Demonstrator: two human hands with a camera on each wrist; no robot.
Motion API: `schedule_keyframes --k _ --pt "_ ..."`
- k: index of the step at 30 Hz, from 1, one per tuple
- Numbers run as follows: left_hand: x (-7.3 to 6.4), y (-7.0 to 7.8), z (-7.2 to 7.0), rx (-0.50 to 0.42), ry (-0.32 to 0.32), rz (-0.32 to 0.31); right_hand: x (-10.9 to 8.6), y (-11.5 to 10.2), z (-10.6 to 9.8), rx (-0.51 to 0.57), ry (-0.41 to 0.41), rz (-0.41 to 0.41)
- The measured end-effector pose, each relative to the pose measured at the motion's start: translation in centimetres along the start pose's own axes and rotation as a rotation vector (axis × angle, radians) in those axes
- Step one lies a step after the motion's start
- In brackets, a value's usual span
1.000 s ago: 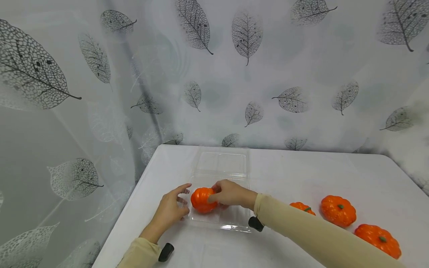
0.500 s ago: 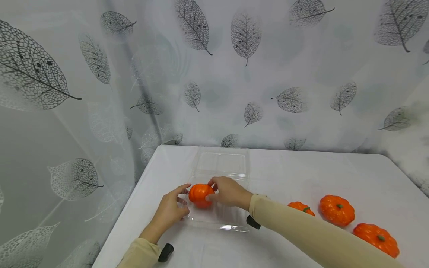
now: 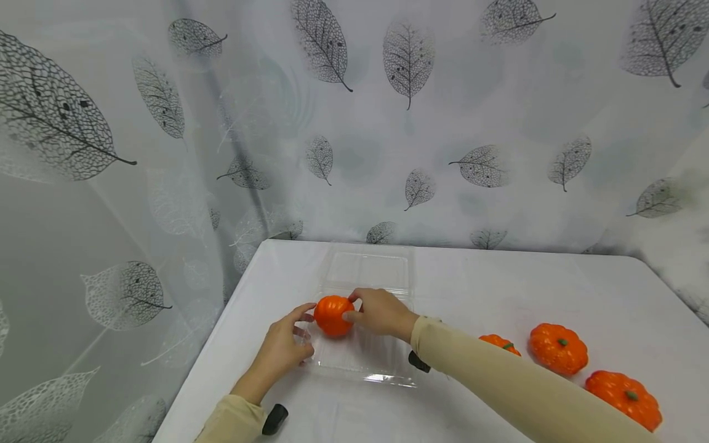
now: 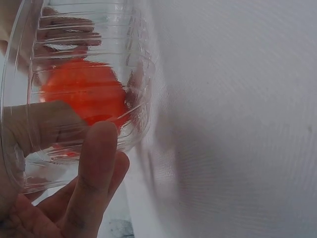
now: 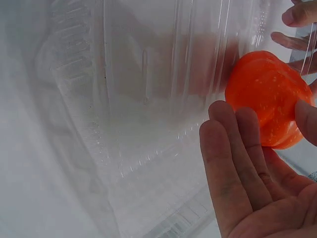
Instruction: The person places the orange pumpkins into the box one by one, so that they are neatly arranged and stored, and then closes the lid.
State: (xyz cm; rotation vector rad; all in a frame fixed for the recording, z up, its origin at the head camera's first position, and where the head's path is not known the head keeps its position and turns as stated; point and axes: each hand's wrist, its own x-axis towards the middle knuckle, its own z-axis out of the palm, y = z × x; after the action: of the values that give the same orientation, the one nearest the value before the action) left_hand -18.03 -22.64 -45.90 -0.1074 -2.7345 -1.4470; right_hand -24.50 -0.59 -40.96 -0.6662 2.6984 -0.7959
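Observation:
A small orange toy pumpkin (image 3: pixel 332 315) is at the left end of an open clear plastic clamshell container (image 3: pixel 360 373). My right hand (image 3: pixel 382 314) pinches it from the right, thumb on its near side and a finger behind; the other fingers stretch out beside it in the right wrist view. My left hand (image 3: pixel 281 346) curves round the container's left wall. In the left wrist view, one finger of the left hand (image 4: pixel 96 173) lies outside the ribbed wall and another shows through the plastic, in front of the orange pumpkin (image 4: pixel 86 91).
The container's lid (image 3: pixel 365 267) lies folded back toward the curtain. Three more pumpkins lie on the white table at the right: one partly behind the right sleeve (image 3: pixel 498 343), one farther back (image 3: pixel 558 348) and one nearer (image 3: pixel 624 397). A leaf-print curtain (image 3: pixel 354 123) hangs behind.
The right hand and the pumpkin have shifted slightly away from me, toward the back of the container. My left hand has stayed in place at the wall.

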Motion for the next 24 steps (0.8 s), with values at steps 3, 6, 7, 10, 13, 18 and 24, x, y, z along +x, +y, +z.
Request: schedule_keyframes --k 3,6,7,10,13,18,24 --pt "-0.1 0.0 0.0 -0.006 0.007 0.004 0.1 0.0 0.0 0.01 -0.007 0.007" --pt "-0.2 0.0 0.0 -0.014 0.013 0.009 0.2 -0.2 0.1 0.028 -0.016 0.002" --pt "-0.2 0.0 0.0 -0.016 0.014 0.009 0.2 -0.2 0.1 0.034 -0.019 -0.001" --pt "-0.3 0.0 0.0 -0.022 0.012 0.008 0.2 -0.2 0.1 0.062 -0.026 0.0" --pt "-0.4 0.1 0.0 -0.027 0.008 0.003 0.0 0.0 0.1 0.114 -0.044 0.024" --pt "-0.4 0.2 0.1 -0.022 0.006 0.003 -0.4 0.4 -0.2 0.188 -0.066 0.046" --pt "-0.4 0.2 0.0 -0.012 0.01 0.005 -1.1 1.1 -0.8 0.215 -0.071 0.05"
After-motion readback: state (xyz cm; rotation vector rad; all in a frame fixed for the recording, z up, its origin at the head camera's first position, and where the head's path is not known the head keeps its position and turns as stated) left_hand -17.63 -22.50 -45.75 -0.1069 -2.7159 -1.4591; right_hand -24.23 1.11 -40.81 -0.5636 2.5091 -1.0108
